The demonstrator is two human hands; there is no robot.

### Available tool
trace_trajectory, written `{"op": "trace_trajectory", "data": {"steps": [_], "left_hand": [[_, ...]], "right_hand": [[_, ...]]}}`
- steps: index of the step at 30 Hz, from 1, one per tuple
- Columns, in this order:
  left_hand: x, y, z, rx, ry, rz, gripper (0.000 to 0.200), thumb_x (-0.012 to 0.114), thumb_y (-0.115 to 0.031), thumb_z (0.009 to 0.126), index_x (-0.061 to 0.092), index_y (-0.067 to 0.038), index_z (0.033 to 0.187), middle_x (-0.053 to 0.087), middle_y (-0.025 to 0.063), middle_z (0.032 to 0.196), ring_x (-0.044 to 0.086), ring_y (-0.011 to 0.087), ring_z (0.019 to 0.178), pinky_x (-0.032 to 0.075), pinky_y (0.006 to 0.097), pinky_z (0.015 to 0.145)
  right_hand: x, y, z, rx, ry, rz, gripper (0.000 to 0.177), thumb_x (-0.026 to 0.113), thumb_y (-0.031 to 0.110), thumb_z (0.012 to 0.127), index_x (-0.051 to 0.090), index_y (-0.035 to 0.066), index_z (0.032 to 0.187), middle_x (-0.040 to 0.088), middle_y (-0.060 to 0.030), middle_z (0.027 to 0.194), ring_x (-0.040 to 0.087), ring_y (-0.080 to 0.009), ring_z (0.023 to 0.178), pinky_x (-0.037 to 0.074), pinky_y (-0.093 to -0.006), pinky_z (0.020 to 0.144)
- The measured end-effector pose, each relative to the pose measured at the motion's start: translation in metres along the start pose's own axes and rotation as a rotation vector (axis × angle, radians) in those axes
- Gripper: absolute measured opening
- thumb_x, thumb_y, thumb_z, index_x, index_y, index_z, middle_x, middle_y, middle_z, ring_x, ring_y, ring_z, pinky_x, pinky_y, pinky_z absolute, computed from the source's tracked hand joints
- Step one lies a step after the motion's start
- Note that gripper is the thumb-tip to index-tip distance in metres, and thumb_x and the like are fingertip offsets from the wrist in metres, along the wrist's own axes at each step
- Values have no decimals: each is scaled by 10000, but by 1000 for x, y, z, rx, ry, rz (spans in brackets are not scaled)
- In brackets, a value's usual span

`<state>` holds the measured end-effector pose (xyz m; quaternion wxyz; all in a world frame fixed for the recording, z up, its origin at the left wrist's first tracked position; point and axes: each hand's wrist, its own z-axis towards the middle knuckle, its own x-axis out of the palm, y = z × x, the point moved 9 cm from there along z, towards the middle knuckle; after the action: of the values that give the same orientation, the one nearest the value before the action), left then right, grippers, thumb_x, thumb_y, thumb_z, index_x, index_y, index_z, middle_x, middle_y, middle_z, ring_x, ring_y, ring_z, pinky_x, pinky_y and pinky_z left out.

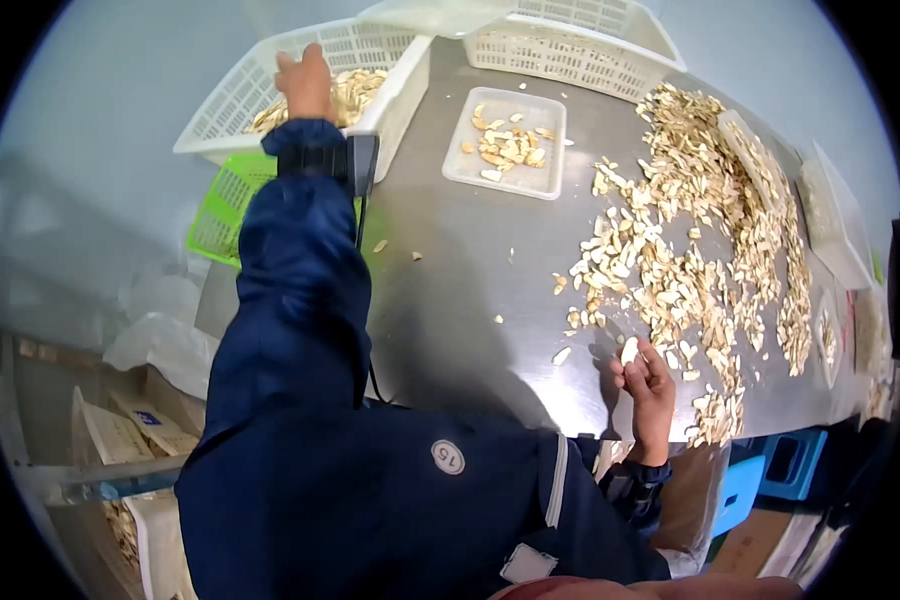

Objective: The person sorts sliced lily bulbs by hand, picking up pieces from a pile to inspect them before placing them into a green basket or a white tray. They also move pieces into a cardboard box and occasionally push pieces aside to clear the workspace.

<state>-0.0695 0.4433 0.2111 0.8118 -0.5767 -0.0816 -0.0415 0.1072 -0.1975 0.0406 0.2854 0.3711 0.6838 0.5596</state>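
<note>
My left hand [308, 82] is stretched out over a white slatted basket [402, 95] at the upper left. Its fingers look apart, and nothing shows between them. Pale dried slices [358, 92] with tan edges lie in that basket, below the hand. At the lower right, my right hand [650, 385] pinches one pale slice [630, 350] between thumb and fingers, just above the table's near edge. Beside it spreads a large loose pile of similar slices [685, 265] on the metal table [440, 290].
A shallow clear tray [453, 165] holds several browner slices. Another white basket [570, 55] stands behind it. A bright green basket [210, 215] sits by my left forearm. White containers [835, 220] line the right edge; blue stools [740, 495] stand below. A bag [165, 345] hangs left.
</note>
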Motion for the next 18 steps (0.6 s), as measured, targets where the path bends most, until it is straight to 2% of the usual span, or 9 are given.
{"op": "trace_trajectory", "data": {"steps": [1,3,4,5,7,8,10,13,18], "left_hand": [[5,-7,-8,116,16,85,595,660,-261,965,501,41,1452,658,242,1309,614,393,1224,480,455,1072],[28,-47,-96,232,321,11,452,504,-186,1076,519,32,1472,637,143,1380,631,256,1220,521,356,1017],[50,-58,-155,473,621,48,386,491,-200,1084,604,35,1369,682,113,1279,650,224,1149,527,334,976],[69,-51,-215,289,984,-211,347,492,-218,1092,666,18,1277,704,85,1208,664,202,1077,535,337,938],[89,-18,-350,-317,1371,-182,392,556,-199,1089,617,-27,1436,693,59,1155,657,139,916,568,296,762],[92,5,-407,-428,1525,-217,444,579,-206,1093,564,-48,1508,664,31,1075,637,104,858,564,274,708],[89,11,-477,-511,1675,-210,409,570,-254,1112,591,-29,1454,657,60,1019,627,99,736,536,259,652],[77,26,-523,-816,1779,-347,425,560,-271,1119,586,-48,1480,636,1,971,569,77,744,488,245,674],[69,47,-540,-858,1727,-311,408,557,-373,1120,658,-13,1283,650,0,867,506,42,646,415,201,590]], "right_hand": [[3,2,-1,11,-5,3,396,616,77,1075,538,-57,1440,739,-101,1172,743,-171,994,553,-253,799],[2,0,0,12,-12,5,360,616,88,1078,542,-48,1403,741,-97,1159,744,-171,987,555,-256,796],[2,-2,-1,15,-9,4,342,616,94,1079,544,-43,1385,741,-95,1152,745,-171,983,556,-257,795],[4,-4,0,31,-13,1,299,612,108,1084,545,-24,1344,739,-93,1133,745,-169,978,555,-259,793],[13,-7,0,31,33,23,290,609,110,1086,556,-22,1339,738,-99,1127,745,-169,975,556,-261,795],[17,-7,-1,30,49,33,285,608,112,1087,562,-20,1336,738,-102,1124,744,-169,974,556,-262,795],[27,-1,-4,16,33,31,230,581,113,1099,604,-30,1279,739,-102,1083,741,-163,916,561,-261,779],[31,-1,-8,-2,67,-9,231,580,125,1102,627,-47,1249,744,-96,994,736,-145,894,580,-266,780],[31,-6,-24,-107,-59,-14,247,593,169,1103,673,-47,1193,755,-90,934,744,-127,862,588,-277,737]]}}
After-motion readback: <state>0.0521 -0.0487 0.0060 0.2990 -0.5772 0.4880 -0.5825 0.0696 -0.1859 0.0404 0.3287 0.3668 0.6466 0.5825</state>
